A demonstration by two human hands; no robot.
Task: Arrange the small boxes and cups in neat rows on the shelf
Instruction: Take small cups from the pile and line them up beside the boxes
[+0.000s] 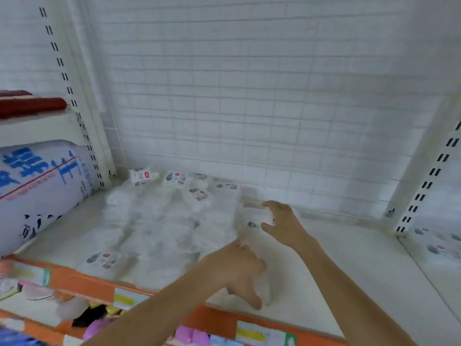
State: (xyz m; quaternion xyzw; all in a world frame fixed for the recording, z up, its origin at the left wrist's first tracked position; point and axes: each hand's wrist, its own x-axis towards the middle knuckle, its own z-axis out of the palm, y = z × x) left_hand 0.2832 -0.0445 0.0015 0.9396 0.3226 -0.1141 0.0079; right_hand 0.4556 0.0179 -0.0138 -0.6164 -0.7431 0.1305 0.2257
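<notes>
From the head camera, the picture was heavily blurred. A mass of small white packs [159, 221] covered the left and middle of the shelf [349, 265]; printed labels showed on perhaps six or seven, but smear made an exact count impossible, and boxes could not be told from cups. Two hands were in view. The right hand [282, 222], farther in, curved its thumb and fingers round a white pack [252, 219] at the right edge of the mass, near the back. The left hand [239, 268], nearer, lay on the packs' near right corner with fingers bent; whether it gripped anything I could not tell.

The shelf was off-white with an orange front edge [87, 283] carrying price tags. Behind stood a white wire grid [249, 96]. At far left lay one big sack [37, 186] with blue print.
</notes>
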